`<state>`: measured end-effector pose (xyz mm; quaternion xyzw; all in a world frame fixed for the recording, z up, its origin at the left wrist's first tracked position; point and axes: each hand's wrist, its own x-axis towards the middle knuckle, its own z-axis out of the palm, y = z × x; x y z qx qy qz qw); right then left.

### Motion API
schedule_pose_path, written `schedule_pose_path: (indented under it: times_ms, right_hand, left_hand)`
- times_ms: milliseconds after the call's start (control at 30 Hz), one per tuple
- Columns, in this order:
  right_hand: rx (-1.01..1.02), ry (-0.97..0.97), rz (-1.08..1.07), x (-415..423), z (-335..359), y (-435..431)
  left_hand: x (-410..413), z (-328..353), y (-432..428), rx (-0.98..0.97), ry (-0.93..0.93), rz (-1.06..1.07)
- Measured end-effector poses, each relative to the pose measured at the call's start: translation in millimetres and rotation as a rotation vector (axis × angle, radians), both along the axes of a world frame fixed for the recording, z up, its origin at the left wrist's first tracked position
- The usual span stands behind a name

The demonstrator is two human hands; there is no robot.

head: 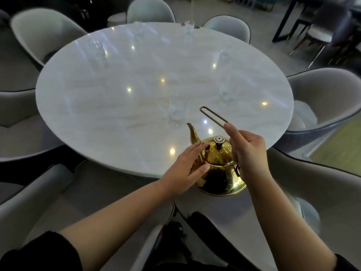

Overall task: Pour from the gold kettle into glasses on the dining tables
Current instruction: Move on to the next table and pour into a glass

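Note:
A shiny gold kettle (pixel 220 169) is held over the near edge of a round white marble table (pixel 97 106), spout pointing away to the left. My right hand (pixel 248 151) grips its thin looped gold handle (pixel 213 116). My left hand (pixel 187 171) rests flat against the kettle's left side, fingers spread. Just beyond the spout stands a clear glass (pixel 175 114). Another glass (pixel 224 90) stands further right, with several more blurred ones (pixel 188 26) around the far rim.
Grey upholstered chairs ring the table, one at the near left (pixel 29 208), one at the right (pixel 328 102), others at the back (pixel 150 10). A dark table and chairs (pixel 304 26) stand at the far right.

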<state>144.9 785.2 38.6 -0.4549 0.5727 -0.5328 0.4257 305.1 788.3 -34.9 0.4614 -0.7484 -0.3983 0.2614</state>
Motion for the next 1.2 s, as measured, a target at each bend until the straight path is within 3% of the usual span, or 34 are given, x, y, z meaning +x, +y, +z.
schedule_pose_path:
  times_ms: [533,1200]
  right_hand:
    - [0.023,0.19,0.08,9,21,-153]
    - [0.073,0.623,0.348,24,36,-222]
  left_hand:
    - [2,14,-129,0.089,-0.035,0.023]
    - [-3,9,-166,0.22,0.067,0.111]
